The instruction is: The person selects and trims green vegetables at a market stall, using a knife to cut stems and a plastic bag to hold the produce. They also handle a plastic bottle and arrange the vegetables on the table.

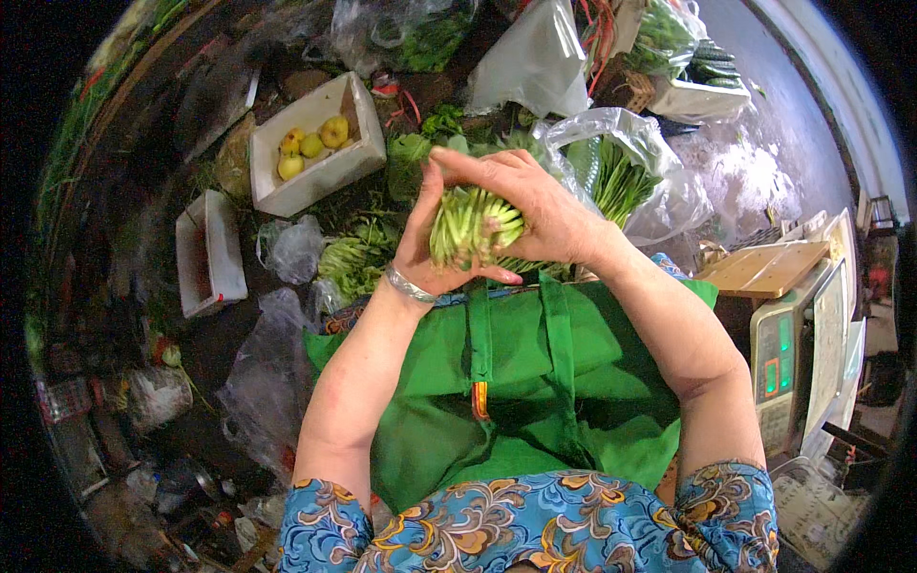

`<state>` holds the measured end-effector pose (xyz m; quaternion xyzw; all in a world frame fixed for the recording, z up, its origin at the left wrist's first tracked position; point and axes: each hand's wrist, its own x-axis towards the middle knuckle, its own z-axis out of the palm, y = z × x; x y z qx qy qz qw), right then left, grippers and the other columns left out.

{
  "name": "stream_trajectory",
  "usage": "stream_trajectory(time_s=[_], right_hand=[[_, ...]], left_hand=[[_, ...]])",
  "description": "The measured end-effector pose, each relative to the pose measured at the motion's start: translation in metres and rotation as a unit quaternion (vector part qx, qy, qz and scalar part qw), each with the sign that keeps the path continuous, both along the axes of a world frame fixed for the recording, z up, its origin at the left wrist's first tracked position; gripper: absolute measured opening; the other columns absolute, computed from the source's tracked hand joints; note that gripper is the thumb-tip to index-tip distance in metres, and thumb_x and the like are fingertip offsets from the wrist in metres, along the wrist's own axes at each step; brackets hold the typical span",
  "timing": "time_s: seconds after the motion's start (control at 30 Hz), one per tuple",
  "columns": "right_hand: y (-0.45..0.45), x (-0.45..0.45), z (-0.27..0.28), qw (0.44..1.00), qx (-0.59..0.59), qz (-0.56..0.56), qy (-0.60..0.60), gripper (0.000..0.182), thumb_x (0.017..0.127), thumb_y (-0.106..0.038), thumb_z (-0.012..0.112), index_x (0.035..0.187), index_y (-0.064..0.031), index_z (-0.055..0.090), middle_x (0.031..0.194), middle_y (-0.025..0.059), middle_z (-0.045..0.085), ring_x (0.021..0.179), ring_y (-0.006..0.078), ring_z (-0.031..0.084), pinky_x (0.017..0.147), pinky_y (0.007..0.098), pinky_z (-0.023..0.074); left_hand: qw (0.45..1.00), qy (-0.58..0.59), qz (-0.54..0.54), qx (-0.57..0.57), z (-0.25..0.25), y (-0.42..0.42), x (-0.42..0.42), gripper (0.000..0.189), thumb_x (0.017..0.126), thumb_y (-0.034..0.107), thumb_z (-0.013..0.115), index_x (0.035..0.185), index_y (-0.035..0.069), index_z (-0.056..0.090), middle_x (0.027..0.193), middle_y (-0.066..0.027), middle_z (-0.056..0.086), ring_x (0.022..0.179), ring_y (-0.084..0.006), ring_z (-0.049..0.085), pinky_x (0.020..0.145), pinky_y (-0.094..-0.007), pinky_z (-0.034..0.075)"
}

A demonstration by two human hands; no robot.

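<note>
Between both hands is a bundle of green leafy-vegetable stems [474,225], its pale cut ends facing up. My left hand [423,236], with a silver bangle at the wrist, curls around the left side and underside of the bundle. From the right, my right hand [534,204] holds the bundle with fingers arched over its far side. The leaves are hidden beneath the stems and hands. A green apron [523,344] covers the lap below. Beyond the right hand, a clear plastic bag [666,200] holds long green stems [623,179].
A white foam box [322,179] with several yellow-green fruits stands at upper left, a smaller foam box [215,251] nearby. Leafy greens [354,261] lie left of the hands. At right stands a digital scale [774,358] beside a wooden board [766,268]. Cucumbers [713,64] sit at upper right.
</note>
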<state>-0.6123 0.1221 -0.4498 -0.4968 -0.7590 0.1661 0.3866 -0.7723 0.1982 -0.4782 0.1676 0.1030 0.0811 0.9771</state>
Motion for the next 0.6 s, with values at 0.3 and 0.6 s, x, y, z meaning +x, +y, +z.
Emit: stream_trajectory(time_s=[0.3, 0.6], right_hand=[[0.009, 0.007, -0.019, 0.898, -0.198, -0.034, 0.391, 0.041, 0.075, -0.004, 0.073, 0.114, -0.0054, 0.058, 0.109, 0.0027, 0.065, 0.098, 0.0153, 0.059, 0.09, 0.0297, 0.0462], [0.02, 0.018, -0.019, 0.867, -0.192, -0.058, 0.456, 0.047, 0.074, -0.009, 0.077, 0.117, -0.0036, 0.06, 0.111, 0.0005, 0.066, 0.102, 0.0108, 0.058, 0.096, 0.0281, 0.0424]], left_hand=[[0.983, 0.001, -0.172, 0.066, -0.018, 0.009, 0.009, 0.097, 0.078, 0.084, 0.019, 0.145, 0.015, 0.03, 0.138, -0.0317, 0.039, 0.125, -0.0552, 0.037, 0.094, -0.0585, 0.044], [0.711, 0.158, 0.25, 0.639, 0.01, 0.011, 0.005, 0.086, 0.063, 0.007, 0.086, 0.135, 0.005, 0.041, 0.12, -0.0078, 0.057, 0.109, -0.0163, 0.055, 0.093, -0.0311, 0.046]])
